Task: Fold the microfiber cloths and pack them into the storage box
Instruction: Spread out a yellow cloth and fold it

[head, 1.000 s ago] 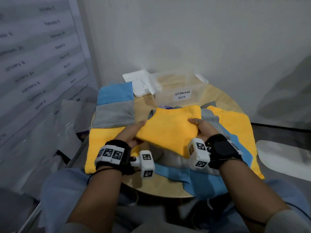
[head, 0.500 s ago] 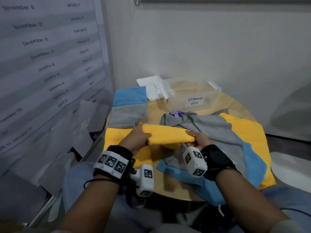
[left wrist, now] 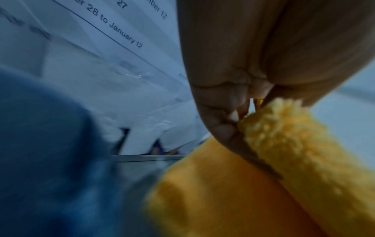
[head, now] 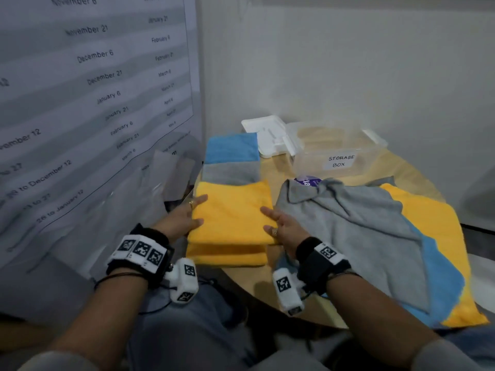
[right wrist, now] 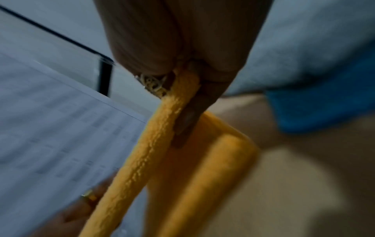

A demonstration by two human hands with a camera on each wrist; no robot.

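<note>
A folded yellow cloth (head: pixel 230 212) is held over a second folded yellow cloth (head: pixel 227 257) at the table's left side. My left hand (head: pixel 187 216) pinches its left edge and my right hand (head: pixel 278 224) pinches its right edge. The wrist views show the same: the left hand (left wrist: pixel 253 72) on the yellow cloth (left wrist: pixel 294 152), and the right hand (right wrist: pixel 182 48) on the yellow cloth (right wrist: pixel 154 144), its edge lifted off the cloth below. Behind lie a folded grey cloth (head: pixel 230 172) and a folded blue cloth (head: pixel 230 148). The clear storage box (head: pixel 337 156) stands at the back.
Unfolded grey (head: pixel 361 226), blue (head: pixel 439 279) and yellow (head: pixel 428 218) cloths lie heaped on the right of the round wooden table (head: pixel 278 287). The white lid (head: pixel 265 135) lies left of the box. A purple packet (head: pixel 308 181) peeks from under the grey cloth. A wall poster (head: pixel 93 89) hangs close on the left.
The yellow cloth, spread between my hands over the middle pile a second ago, was folded narrower and carried left over the other folded yellow cloth. The view shifted too.
</note>
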